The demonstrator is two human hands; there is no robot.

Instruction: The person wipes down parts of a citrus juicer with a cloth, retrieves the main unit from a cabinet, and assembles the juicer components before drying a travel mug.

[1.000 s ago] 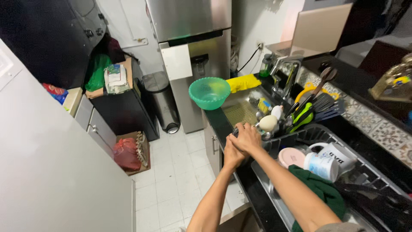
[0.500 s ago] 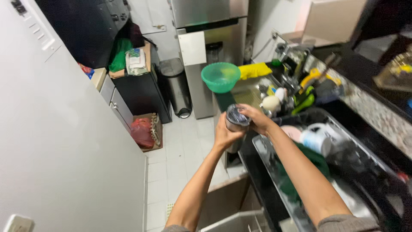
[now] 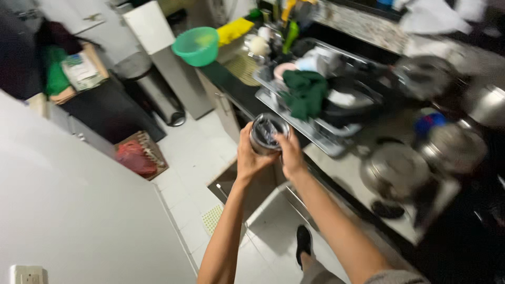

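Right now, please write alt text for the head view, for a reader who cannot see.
Both hands, left hand and right hand, hold a round metal container above a white tiled floor. Beside it, a dark counter carries a dish rack with a green cloth, and a green bowl.

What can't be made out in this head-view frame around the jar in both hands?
- Jar: motion blur hides its contents and whether a lid sits on top.
- Left hand and right hand: they cover the jar's sides and base.
- Pots on the counter: blurred, contents unclear.
- Dish rack: a green cloth covers part of it.
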